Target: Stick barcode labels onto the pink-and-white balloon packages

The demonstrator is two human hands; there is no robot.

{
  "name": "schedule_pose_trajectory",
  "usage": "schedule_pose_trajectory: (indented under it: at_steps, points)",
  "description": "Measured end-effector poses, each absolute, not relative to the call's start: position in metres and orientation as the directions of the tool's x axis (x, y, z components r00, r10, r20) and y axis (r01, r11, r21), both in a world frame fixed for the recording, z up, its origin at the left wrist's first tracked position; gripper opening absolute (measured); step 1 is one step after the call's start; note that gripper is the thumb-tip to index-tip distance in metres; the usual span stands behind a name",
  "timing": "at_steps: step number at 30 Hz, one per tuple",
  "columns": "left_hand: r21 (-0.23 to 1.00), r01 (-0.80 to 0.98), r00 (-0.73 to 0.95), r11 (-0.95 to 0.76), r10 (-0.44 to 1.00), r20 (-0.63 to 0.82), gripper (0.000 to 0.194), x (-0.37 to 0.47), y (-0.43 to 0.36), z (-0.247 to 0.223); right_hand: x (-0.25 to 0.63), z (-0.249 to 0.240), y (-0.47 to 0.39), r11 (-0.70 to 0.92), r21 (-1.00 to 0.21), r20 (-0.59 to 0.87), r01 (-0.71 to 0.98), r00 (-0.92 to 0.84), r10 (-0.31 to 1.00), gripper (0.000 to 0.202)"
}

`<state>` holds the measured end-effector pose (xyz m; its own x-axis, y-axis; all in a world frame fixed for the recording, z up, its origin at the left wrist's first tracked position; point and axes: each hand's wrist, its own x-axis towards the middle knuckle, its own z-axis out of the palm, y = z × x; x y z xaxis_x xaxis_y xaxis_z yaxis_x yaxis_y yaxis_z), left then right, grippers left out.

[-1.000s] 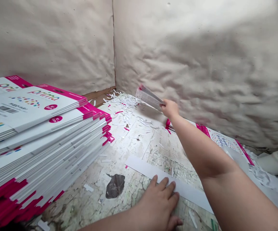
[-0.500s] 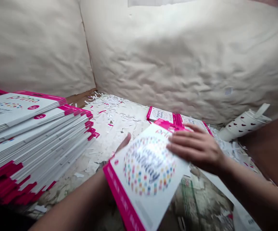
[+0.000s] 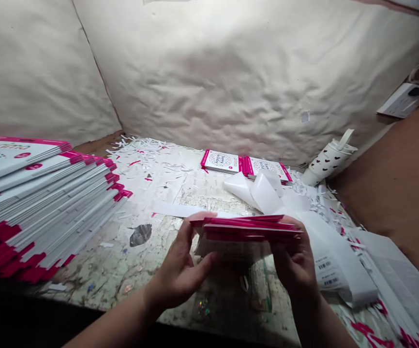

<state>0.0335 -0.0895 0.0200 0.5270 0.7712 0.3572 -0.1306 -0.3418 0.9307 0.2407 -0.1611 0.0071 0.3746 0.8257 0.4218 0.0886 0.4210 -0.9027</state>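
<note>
Both hands hold a small stack of white printed cards with pink edges [image 3: 246, 229], tipped so that the pink edges face up and their printed fronts are hidden. My left hand [image 3: 180, 268] grips its left end, thumb on the near side. At the right end, my right hand [image 3: 298, 256] has its fingers wrapped around the edge. Some edges in the stack sit unevenly. Beyond it a long white label strip [image 3: 267, 193] lies in loops, and its barcode-printed part [image 3: 327, 270] curls down beside my right hand.
Big fanned piles of matching cards [image 3: 50, 203] stand on the left. Two small stacks [image 3: 222, 161] lie at the back, near a white tumbler with hearts [image 3: 329, 159]. Paper scraps [image 3: 140, 150] litter the worn tabletop [image 3: 118, 266]. A power strip [image 3: 405, 99] is on the right.
The cards have gone from lying face-up to standing on edge between both hands. My right hand has moved from their top face to the right end. The view has shifted right.
</note>
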Motion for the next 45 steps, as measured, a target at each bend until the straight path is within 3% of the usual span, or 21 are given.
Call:
schedule_pose_trajectory:
  at_steps: [4,9,11,14,16,18,22,26,34,43,45]
  points:
    - [0.872,-0.123,0.447,-0.473,0.758,0.474,0.089,0.048,-0.102,0.032,0.233,0.016,-0.167,0.413,-0.906,0.423,0.096,0.269,0.865,0.088]
    - [0.887,-0.162,0.436,-0.433,0.775,0.458,0.100,0.053,-0.096,0.021,0.240,0.007,-0.161,0.379,-0.925,0.369,-0.001,0.221,0.903,0.106]
    - [0.928,-0.142,0.497,-0.345,0.786,0.368,0.091,0.052,-0.088,0.006,0.246,-0.006,-0.155,0.282,-0.959,0.273,-0.036,0.156,0.949,0.092]
    - [0.980,-0.090,0.578,-0.176,0.792,0.195,0.048,0.053,-0.079,-0.013,0.252,-0.025,-0.144,0.126,-0.987,0.116,-0.099,0.100,0.988,0.045]
    - [0.994,-0.074,0.578,-0.086,0.808,0.113,0.036,0.054,-0.080,-0.012,0.254,-0.031,-0.139,0.082,-0.973,0.055,-0.216,0.127,0.990,0.031]
    - [0.996,-0.091,0.625,0.004,0.779,0.054,0.039,0.057,-0.085,0.002,0.255,-0.033,-0.137,0.046,-0.926,0.005,-0.375,0.110,0.994,0.032]
    - [0.958,-0.132,0.824,0.255,0.565,-0.037,0.044,0.062,-0.094,0.035,0.256,-0.033,-0.138,-0.071,-0.772,-0.039,-0.632,-0.065,0.997,0.037]
    - [0.958,-0.101,0.784,0.270,0.614,-0.090,0.040,0.074,-0.095,0.046,0.255,-0.044,-0.138,-0.109,-0.681,-0.027,-0.725,-0.123,0.992,0.035]
    - [0.956,-0.077,0.789,0.283,0.604,-0.115,0.036,0.083,-0.096,0.047,0.256,-0.048,-0.141,-0.114,-0.676,-0.047,-0.728,-0.112,0.993,0.031]
    - [0.936,-0.159,0.773,0.315,0.629,-0.080,0.044,0.082,-0.096,0.035,0.257,-0.032,-0.143,-0.151,-0.804,-0.133,-0.575,-0.074,0.988,0.040]
    - [0.903,-0.211,0.739,0.375,0.666,-0.103,0.049,0.082,-0.095,0.027,0.258,-0.022,-0.140,-0.100,-0.846,-0.146,-0.524,0.046,0.988,0.046]
